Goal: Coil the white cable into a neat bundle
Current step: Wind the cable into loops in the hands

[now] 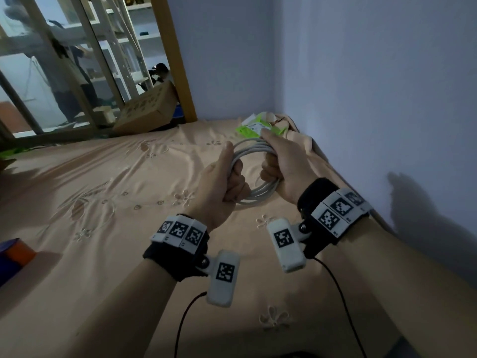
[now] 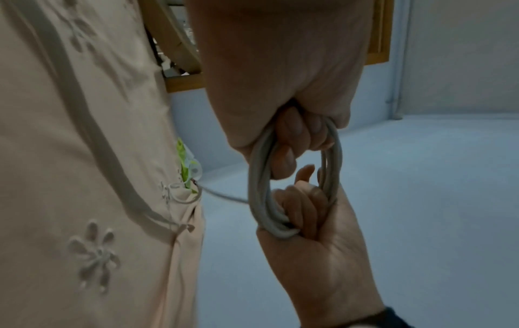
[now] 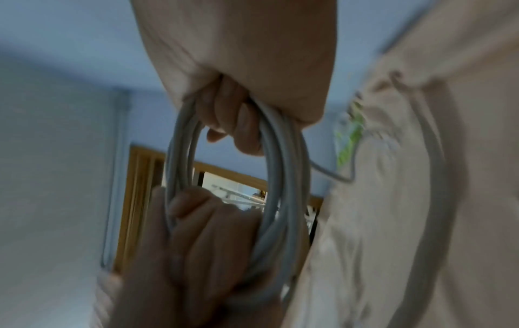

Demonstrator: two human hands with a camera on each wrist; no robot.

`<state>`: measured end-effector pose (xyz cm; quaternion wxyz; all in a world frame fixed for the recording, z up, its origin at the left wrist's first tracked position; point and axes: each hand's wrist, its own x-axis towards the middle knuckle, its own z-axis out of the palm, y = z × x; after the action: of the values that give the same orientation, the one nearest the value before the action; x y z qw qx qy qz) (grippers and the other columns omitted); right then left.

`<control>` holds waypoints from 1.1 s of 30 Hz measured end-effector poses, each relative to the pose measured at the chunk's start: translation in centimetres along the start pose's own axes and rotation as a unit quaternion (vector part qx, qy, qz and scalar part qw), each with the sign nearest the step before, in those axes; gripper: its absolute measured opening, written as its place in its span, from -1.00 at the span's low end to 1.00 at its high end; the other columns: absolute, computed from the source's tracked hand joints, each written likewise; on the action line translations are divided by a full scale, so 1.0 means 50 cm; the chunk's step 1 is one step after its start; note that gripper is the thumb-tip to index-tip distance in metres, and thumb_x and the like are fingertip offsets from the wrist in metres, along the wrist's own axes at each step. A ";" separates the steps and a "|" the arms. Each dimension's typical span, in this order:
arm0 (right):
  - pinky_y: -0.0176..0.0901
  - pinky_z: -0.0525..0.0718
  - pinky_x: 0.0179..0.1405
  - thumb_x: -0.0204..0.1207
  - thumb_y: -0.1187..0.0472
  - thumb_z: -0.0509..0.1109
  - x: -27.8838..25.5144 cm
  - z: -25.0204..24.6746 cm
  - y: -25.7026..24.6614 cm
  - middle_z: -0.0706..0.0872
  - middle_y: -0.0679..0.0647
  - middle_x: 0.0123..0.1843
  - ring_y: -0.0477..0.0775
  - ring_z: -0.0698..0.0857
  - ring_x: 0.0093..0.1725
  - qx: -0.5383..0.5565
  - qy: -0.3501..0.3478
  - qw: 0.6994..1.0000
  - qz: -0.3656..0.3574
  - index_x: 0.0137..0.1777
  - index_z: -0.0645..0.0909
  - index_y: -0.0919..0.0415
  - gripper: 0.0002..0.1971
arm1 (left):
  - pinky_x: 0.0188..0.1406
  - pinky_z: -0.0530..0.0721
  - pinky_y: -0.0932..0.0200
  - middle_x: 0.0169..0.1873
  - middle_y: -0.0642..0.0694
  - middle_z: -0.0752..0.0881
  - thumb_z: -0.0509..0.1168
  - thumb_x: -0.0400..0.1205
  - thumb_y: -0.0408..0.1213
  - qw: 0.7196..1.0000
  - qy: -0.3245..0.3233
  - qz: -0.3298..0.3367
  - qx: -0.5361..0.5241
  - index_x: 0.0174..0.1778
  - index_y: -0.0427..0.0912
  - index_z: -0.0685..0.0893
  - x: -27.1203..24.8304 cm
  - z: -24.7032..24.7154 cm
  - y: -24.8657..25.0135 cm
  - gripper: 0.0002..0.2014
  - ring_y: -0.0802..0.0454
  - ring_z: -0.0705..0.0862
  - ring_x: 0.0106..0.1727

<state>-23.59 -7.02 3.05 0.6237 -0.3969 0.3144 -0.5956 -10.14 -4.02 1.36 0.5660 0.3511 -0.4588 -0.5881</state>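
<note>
The white cable is wound into a round coil of several loops, held up above the bed between both hands. My left hand grips the coil's left side, fingers curled round the strands and thumb up. On the right side, my right hand grips the coil with its fingers through the ring. In the left wrist view the cable runs from the left hand down into the right hand. A loose tail trails toward the bed's corner. The right wrist view is blurred and shows the coil between the right hand and the left hand.
A peach embroidered bedsheet lies under the hands. A green-and-white packet lies in the far corner by bunched fabric. Pale walls close off the right and far sides. A wooden post and a cardboard box stand beyond the bed's far edge.
</note>
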 end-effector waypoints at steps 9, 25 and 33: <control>-0.26 0.22 -0.67 0.64 0.11 0.35 0.019 0.028 -0.039 0.38 0.00 -0.55 -0.07 0.30 -0.64 -0.319 -0.100 0.940 -0.067 -0.21 0.61 0.12 -0.81 | -0.64 0.03 0.22 -0.69 0.02 0.15 0.14 0.70 0.16 0.997 -0.013 -0.021 0.070 -0.47 -0.13 0.37 0.003 0.011 0.028 -0.47 0.11 0.07 -0.69; -0.15 0.08 -0.46 0.64 -0.27 0.19 -0.014 0.006 -0.029 0.35 0.00 -0.58 -0.06 0.17 -0.64 -0.010 -0.084 0.993 0.081 -0.13 0.53 0.15 -0.55 | -0.63 0.02 0.19 -0.74 0.03 0.12 0.11 0.72 0.10 0.993 0.032 0.022 -0.115 -0.56 -0.10 0.38 -0.027 0.006 0.002 -0.45 0.12 0.03 -0.70; -0.24 0.19 -0.63 0.72 -0.12 0.16 -0.007 0.026 -0.032 0.34 0.05 -0.58 0.01 0.26 -0.65 -0.307 -0.087 0.946 -0.048 -0.30 0.48 0.20 -0.54 | -0.59 0.07 0.15 -0.68 -0.02 0.15 0.12 0.70 0.18 0.997 -0.033 -0.029 0.066 -0.46 -0.15 0.42 -0.006 -0.006 0.024 -0.46 0.08 0.09 -0.69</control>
<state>-23.30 -6.47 5.05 0.4671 -0.6343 0.4071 -0.4624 -9.41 -3.67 2.34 0.5090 0.3809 -0.5046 -0.5841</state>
